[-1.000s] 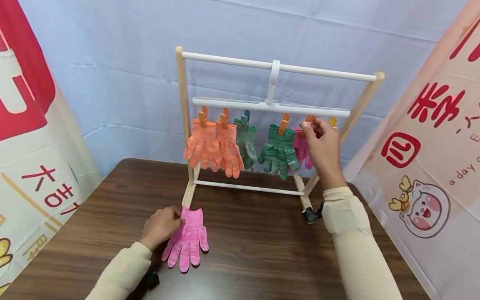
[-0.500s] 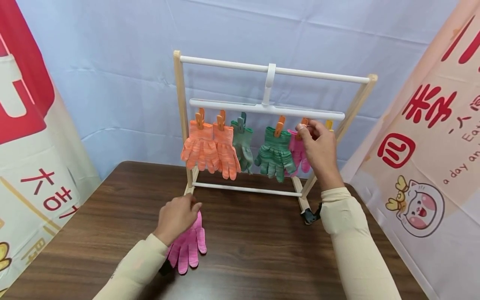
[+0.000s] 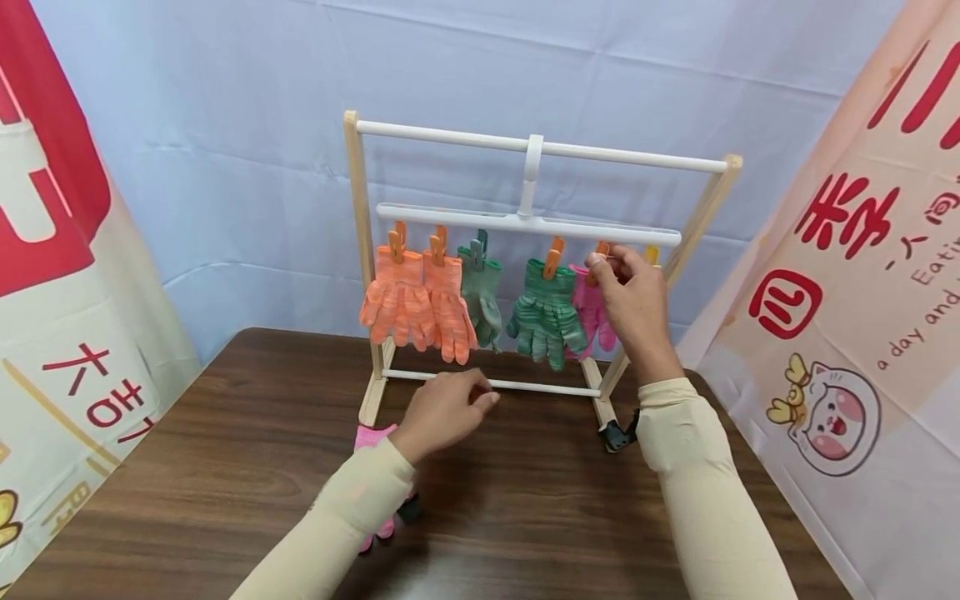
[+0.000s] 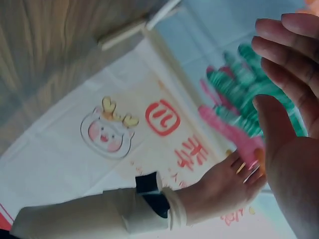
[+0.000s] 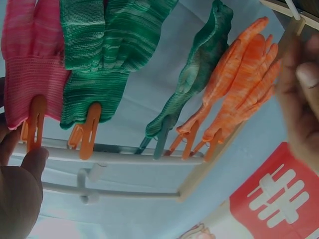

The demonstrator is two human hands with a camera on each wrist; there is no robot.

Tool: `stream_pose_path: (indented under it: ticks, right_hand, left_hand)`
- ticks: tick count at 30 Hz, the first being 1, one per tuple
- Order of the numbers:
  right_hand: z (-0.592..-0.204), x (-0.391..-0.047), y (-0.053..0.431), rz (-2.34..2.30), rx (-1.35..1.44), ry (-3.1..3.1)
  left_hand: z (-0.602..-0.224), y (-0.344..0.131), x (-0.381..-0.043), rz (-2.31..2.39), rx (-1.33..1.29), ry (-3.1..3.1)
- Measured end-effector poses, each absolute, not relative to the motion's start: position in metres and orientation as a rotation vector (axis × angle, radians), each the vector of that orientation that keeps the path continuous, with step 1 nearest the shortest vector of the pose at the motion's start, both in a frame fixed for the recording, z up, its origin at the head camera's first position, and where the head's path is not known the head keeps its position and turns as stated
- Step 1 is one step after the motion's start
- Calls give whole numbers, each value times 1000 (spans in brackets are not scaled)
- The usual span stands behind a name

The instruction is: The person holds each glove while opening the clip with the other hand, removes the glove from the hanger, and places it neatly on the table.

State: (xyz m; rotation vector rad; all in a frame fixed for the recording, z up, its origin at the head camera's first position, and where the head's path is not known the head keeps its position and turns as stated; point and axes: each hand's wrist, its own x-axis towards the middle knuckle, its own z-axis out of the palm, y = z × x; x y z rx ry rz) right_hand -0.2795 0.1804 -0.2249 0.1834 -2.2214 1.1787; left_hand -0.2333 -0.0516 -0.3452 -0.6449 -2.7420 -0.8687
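From where I stand, the right hand (image 3: 637, 304) is clearly the nearer to the hung pink glove (image 5: 35, 74): its thumb and fingers pinch the orange clip (image 5: 36, 122) at the cuff, and the glove drops straight below, long axis upright, fingertips down. The left hand (image 3: 446, 412) is lower and to the left, above the table (image 3: 225, 417), fingers loosely extended around nothing. I count five gloves along the hanger (image 3: 585, 229): two orange gloves (image 3: 399, 292), two green gloves (image 3: 546, 304) and that pink one. A sixth, the loose pink glove (image 3: 371, 435), lies on the table, mostly hidden by the left sleeve (image 3: 367, 487). There are four orange clips, one green clip (image 3: 477, 250) and one yellow clip (image 3: 652, 255); whether the yellow one holds anything I can't tell.
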Motion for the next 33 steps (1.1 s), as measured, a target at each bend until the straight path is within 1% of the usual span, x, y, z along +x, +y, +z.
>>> stream_pose_path:
  ticks: [10, 16, 23, 33]
  right_hand:
    - [-224, -277, 182, 1200, 202, -2209]
    - [-225, -276, 183, 1216, 221, -2215]
    - [-225, -275, 182, 1219, 232, -2228]
    - [-227, -275, 184, 1202, 233, -2223]
  left_hand:
    - [-300, 9, -239, -1044, -819, -2601]
    - [-281, 31, -244, -1176, -857, -2504]
    - [-272, 47, -248, -1197, -744, -2494]
    - [-273, 59, -253, -1157, -613, -2497]
